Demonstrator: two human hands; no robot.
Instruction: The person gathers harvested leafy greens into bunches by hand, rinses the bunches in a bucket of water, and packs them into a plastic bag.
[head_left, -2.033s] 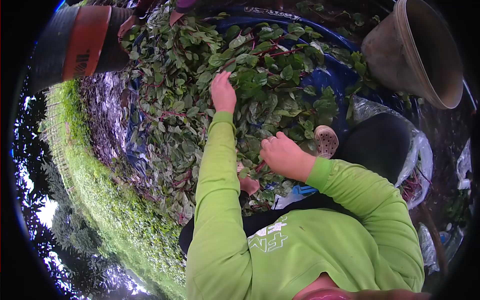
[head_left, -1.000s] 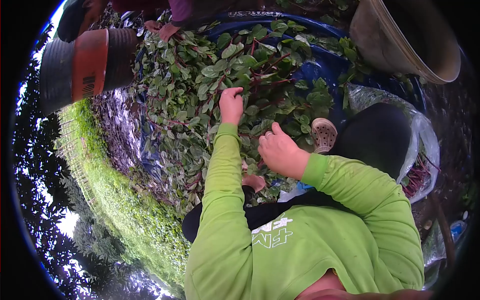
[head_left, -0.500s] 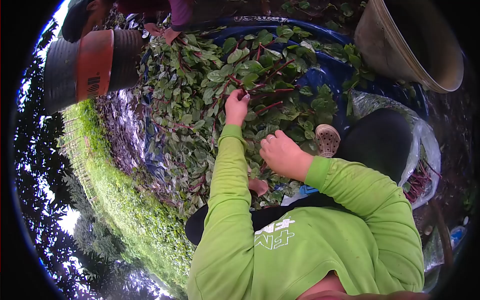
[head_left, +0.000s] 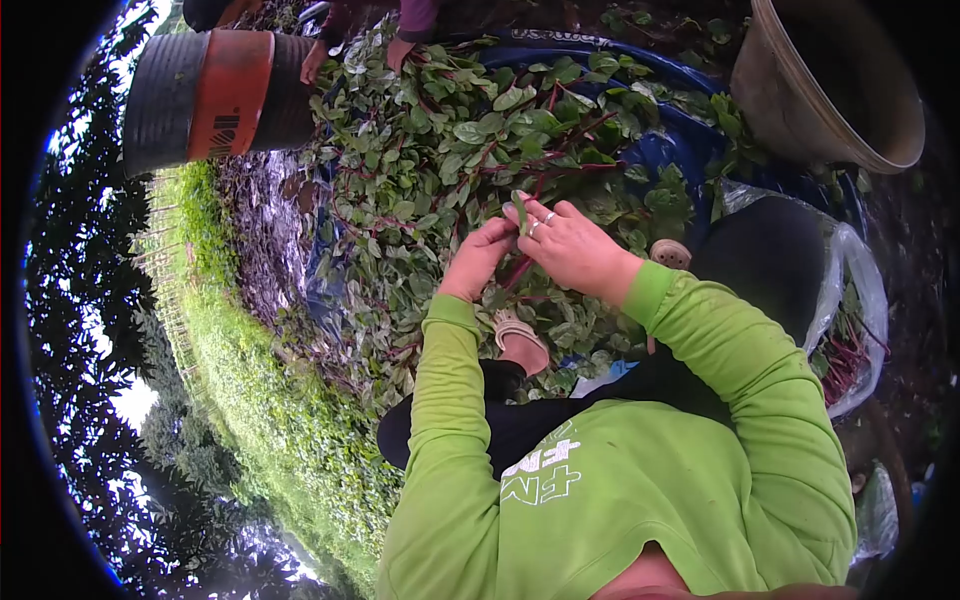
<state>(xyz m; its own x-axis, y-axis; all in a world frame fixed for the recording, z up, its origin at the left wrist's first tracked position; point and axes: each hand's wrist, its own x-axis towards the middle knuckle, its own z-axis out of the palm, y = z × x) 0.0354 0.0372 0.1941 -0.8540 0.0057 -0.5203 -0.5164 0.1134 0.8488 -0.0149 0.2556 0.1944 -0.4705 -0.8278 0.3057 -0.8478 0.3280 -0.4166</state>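
Observation:
My left hand and my right hand meet over a heap of green leaves with dark red stems. Between my fingertips is a small green leaf on a stem. My left fingers are pinched at its left side. The ringed right hand is curled round it, and a thick red stem sticks out below that hand. Where each fingertip grips is partly hidden. The heap lies on a blue plastic sheet.
A black bin with an orange band lies upper left, beside a co-worker's hands. A beige bucket tilts upper right. A clear plastic bag holds red stems. My shoes rest among the leaves.
My left hand has moved down and right from the heap to my right hand, which has risen slightly and turned. A leaf now shows between them. The view has shifted, and the co-worker's hands have moved apart.

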